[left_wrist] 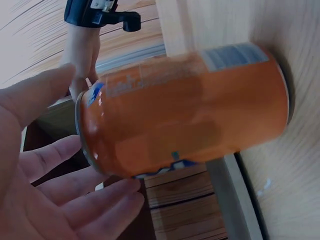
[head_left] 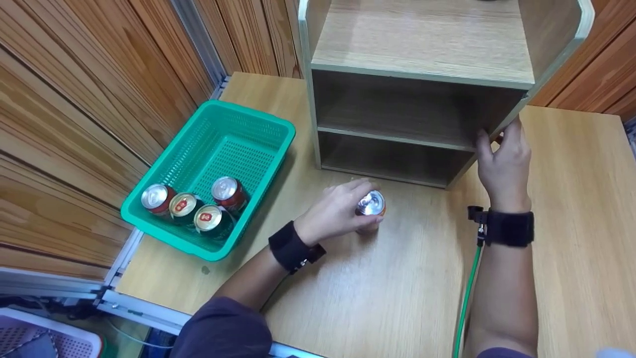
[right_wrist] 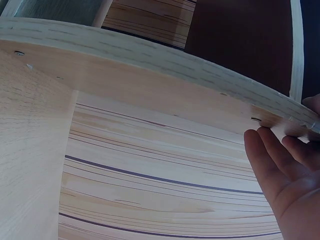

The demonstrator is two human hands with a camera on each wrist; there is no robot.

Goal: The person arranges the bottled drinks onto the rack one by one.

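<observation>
An orange soda can point(left_wrist: 190, 110) stands upright on the wooden table, its silver top point(head_left: 371, 203) showing in the head view. Around its upper part is my left hand point(head_left: 338, 209), thumb on the near side and fingers beyond. The left wrist view shows those fingers point(left_wrist: 90, 185) spread and nearly straight beside the can's top, with the thumb point(left_wrist: 45, 90) standing off it. My right hand point(head_left: 507, 166) grips the right side panel of a wooden shelf unit point(head_left: 422, 44), thumb at the inner front edge. Its fingers point(right_wrist: 265, 155) press the panel's outer face.
A green plastic basket point(head_left: 253, 117) stands left of the shelf unit, with several cans point(head_left: 208, 219) grouped at its near end. Wood-patterned walls point(head_left: 74, 74) close off the left and back. A green cable point(head_left: 469, 293) runs along the right forearm.
</observation>
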